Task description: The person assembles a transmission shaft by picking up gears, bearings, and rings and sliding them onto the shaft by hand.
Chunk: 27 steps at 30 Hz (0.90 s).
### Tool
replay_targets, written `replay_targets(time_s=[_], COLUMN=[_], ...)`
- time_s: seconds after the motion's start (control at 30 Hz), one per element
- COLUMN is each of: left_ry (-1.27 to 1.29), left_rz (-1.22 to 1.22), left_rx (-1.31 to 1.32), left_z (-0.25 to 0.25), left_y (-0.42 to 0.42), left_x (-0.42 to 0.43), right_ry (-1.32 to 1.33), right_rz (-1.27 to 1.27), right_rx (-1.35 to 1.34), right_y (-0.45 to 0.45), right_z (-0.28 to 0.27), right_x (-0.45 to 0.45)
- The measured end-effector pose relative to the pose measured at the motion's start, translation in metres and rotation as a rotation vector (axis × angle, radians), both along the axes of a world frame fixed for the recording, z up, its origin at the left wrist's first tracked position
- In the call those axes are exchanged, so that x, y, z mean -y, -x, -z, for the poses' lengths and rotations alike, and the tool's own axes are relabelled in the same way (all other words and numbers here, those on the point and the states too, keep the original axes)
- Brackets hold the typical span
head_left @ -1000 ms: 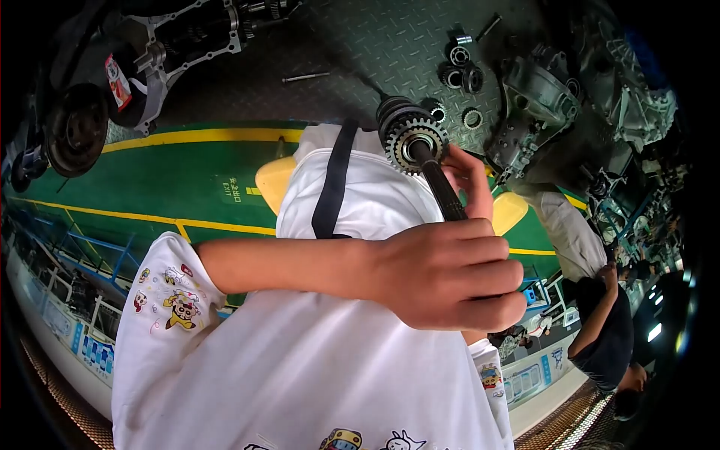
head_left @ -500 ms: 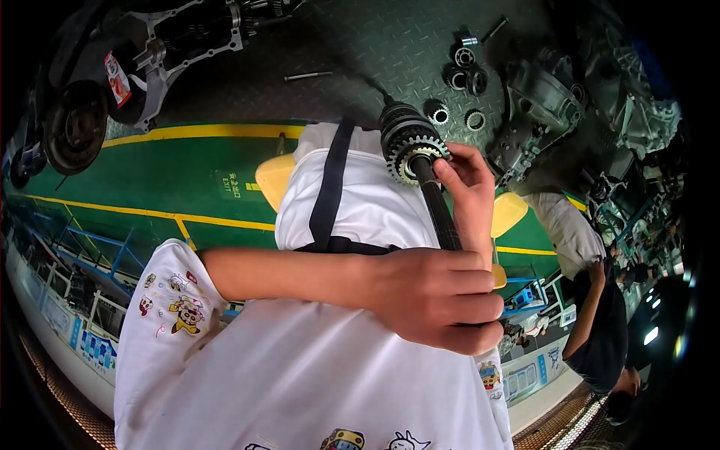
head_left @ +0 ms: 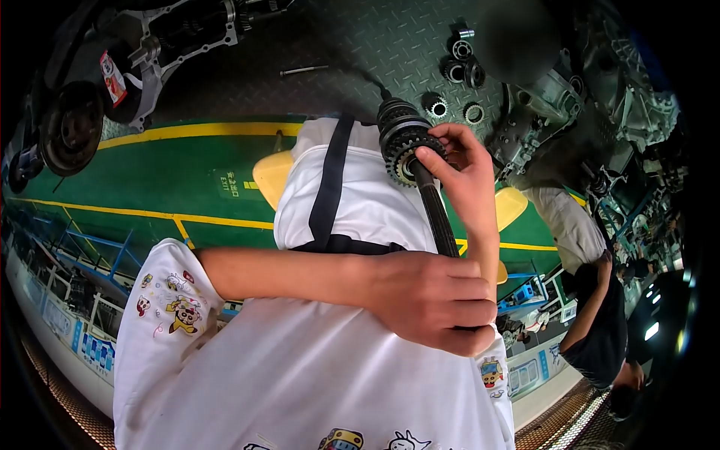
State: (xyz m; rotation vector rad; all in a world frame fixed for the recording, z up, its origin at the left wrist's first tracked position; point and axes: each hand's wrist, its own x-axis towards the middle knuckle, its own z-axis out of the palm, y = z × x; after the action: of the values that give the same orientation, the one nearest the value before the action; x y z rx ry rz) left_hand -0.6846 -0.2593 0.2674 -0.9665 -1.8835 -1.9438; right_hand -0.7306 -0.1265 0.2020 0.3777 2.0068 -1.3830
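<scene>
Left hand (head_left: 435, 300): fingers curled closed, fist-like, round the near end of the shaft (head_left: 435, 214); that end is hidden inside the grip. Right hand (head_left: 472, 176): partly curled, thumb on the near face of the big gear (head_left: 399, 166), other fingers over its rim, no visible slack, so I read it as a light pinch. Shaft is held over the lap, between chest and tabletop (head_left: 390, 45). Progress: big gear is on the shaft, with a stack of rings and gears (head_left: 401, 120) beyond it; near length is bare, splined. Off the shaft, on the tabletop: two toothed rings (head_left: 437, 108), a bearing (head_left: 462, 50), two dark rings (head_left: 474, 73), a small sleeve (head_left: 466, 33), a bolt (head_left: 304, 71). Can't tell if any belong on this shaft, so what's left is unclear; judging by the populated stack, it's part-built at least. Long axis runs from left fist away from chest, veering a little left; thin far tip points at the tabletop, splined end at the wearer. Gear face looks back at chest. Tilt and any tip contact: can't tell. Farther right, a housing (head_left: 536, 112); far left, an open casing (head_left: 154, 79).
</scene>
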Motion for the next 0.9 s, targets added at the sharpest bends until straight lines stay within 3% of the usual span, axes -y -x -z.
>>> replay_targets(time_s=[0.1, 0.3, 0.4, 0.7, 0.9], left_ry=[0.01, 0.014, 0.026, -0.04, -0.057], left_rz=[-0.008, -0.037, -0.064, -0.118, -0.124], left_rx=[-0.013, -0.002, -0.01, 0.056, 0.077], left_z=[0.001, -0.001, -0.001, -0.002, -0.003], left_y=[-0.005, -0.003, 0.0, 0.005, 0.007], left_x=[-0.002, 0.001, 0.002, 0.002, 0.004], right_ry=[-0.015, 0.104, -0.005, -0.369, -0.367], right_rz=[-0.06, 0.187, -0.056, -0.399, -0.26], right_rx=[-0.041, -0.15, -0.518, -0.576, -0.576], right_y=[0.0, -0.015, -0.025, -0.035, -0.041], right_z=[0.001, -0.002, 0.003, -0.012, -0.009], right_x=[-0.002, -0.002, -0.01, 0.009, 0.019])
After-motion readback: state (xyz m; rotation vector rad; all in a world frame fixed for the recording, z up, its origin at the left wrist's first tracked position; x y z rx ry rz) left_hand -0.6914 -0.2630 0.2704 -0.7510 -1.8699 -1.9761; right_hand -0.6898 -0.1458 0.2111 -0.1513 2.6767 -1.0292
